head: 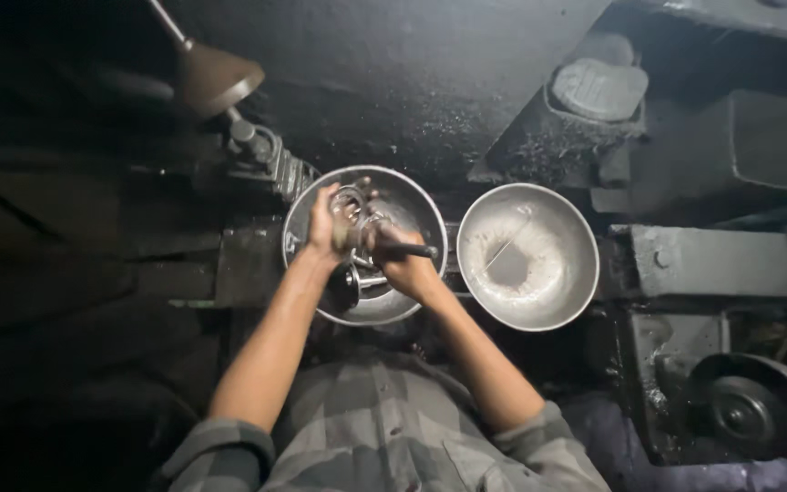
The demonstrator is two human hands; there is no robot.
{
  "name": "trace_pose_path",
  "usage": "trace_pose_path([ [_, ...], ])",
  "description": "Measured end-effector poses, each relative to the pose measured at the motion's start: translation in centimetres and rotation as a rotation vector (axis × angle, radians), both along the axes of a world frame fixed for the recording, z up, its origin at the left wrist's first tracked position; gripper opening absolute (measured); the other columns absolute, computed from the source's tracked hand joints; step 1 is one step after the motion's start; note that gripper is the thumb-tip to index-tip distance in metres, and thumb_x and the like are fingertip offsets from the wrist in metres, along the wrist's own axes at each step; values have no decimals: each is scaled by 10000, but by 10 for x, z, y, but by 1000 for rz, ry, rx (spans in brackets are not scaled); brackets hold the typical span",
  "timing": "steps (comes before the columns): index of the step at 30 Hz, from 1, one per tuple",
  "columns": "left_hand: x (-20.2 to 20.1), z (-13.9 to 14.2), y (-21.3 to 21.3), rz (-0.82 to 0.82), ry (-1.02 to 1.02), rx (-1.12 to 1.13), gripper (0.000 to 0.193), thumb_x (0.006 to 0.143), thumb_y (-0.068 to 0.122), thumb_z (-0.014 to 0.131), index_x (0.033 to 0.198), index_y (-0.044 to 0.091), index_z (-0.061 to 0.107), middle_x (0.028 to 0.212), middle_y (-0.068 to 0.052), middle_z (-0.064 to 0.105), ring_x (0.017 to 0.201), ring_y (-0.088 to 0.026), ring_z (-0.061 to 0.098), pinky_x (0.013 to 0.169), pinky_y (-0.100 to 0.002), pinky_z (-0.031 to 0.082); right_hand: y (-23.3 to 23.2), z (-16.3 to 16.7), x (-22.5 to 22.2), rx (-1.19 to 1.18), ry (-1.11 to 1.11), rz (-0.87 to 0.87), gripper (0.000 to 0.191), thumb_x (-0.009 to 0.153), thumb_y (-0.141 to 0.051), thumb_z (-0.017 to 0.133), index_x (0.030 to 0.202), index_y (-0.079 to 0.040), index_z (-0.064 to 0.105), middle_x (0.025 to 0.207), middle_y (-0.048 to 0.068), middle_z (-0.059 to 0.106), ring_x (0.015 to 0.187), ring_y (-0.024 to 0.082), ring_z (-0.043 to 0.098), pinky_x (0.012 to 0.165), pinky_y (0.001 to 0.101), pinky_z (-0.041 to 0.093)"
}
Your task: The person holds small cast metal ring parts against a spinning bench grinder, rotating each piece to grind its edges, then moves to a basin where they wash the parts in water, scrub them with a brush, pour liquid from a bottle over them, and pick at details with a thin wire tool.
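Over the dark workbench: 2 bare hands are meeting above a round metal bowl, seen from straight above.
Left hand: it is curling shut around a small ring-shaped metal part, holding it over the upper half of the bowl.
Right hand: it is closing in a fist around a tool with a dark handle; the handle is sticking out to the right across the bowl, and the working end is meeting the metal part between the 2 hands.
Metal part: it is sitting in the left fingers, above the bowl and touching the tool; its exact shape is too small to tell.
Bowl under the hands: it is resting on the bench and holding more shiny metal pieces near its lower edge.
Second bowl: it is sitting just beside the first one, on the right, with a pale powdery ring and a dark patch inside, and a thin rod leaning in it.
Sleeves: grey checked cuffs are showing at the bottom, both forearms being bare.
Surroundings: a cone-shaped metal piece on a rod is lying at upper left; heavy grey machine parts are standing on the right, with a round wheel at lower right.
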State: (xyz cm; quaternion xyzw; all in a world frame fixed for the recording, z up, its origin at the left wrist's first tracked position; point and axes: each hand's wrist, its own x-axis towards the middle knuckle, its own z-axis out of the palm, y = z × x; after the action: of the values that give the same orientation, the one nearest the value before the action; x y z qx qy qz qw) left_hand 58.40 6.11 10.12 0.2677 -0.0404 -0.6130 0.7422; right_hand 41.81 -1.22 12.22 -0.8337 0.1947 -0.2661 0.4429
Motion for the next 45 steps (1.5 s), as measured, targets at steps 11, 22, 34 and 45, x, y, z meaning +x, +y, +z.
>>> trace_pose_path([
  [11,1,-11,-4,-14,94,-228,577,938,534,403,1177,102,700,940,-96,764,767,-265,717,558,-389,591,-4,-15,16,393,43,-151,156,854,66,733,937,-31,643,871,64,675,847,181,637,762,341,510],
  [22,-3,-17,-2,159,102,-105,454,965,465,474,1109,84,674,1015,-83,705,906,-228,676,826,-387,590,-28,-8,7,398,167,-20,181,856,79,742,915,-57,638,872,37,692,890,136,648,819,312,532],
  [34,-9,-22,13,107,224,-250,354,934,434,522,925,80,525,898,-106,567,858,-237,561,833,-384,506,-32,24,-2,570,-81,97,258,779,168,673,860,-57,576,930,21,688,1024,148,693,907,323,571],
  [45,-3,-16,24,107,314,-274,370,870,456,560,896,87,549,871,-110,570,862,-261,568,862,-436,523,-7,26,-8,514,34,85,269,806,217,636,945,-9,596,1033,157,697,1083,311,699,952,394,533],
])
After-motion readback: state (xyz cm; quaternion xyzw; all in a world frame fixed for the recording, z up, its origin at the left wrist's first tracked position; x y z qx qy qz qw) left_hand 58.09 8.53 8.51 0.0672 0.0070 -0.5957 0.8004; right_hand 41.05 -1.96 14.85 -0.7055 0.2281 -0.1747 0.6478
